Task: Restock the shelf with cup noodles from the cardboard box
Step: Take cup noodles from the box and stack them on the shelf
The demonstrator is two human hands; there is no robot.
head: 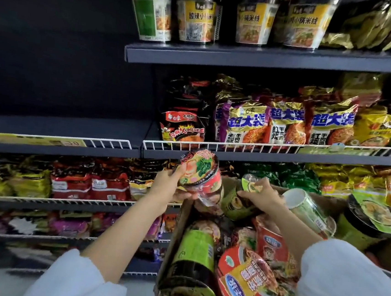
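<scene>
My left hand (170, 185) grips a red cup noodle (200, 172) by its side, lifted just above the left edge of the cardboard box (172, 236) and tilted so its lid faces me. My right hand (260, 196) reaches into the box and grips a dark green cup noodle (238, 203) lying on its side among the others. The box holds several more cups, green and red, among them a large red one (248, 281) at the front. The middle shelf (60, 125) has a bare stretch on its left side.
Upright cup noodles (197, 16) stand on the top shelf. Bagged noodles (285, 123) fill the right of the middle shelf behind a white wire rail (261, 147). More packets (72, 181) crowd the lower shelves. A dark wall is at the upper left.
</scene>
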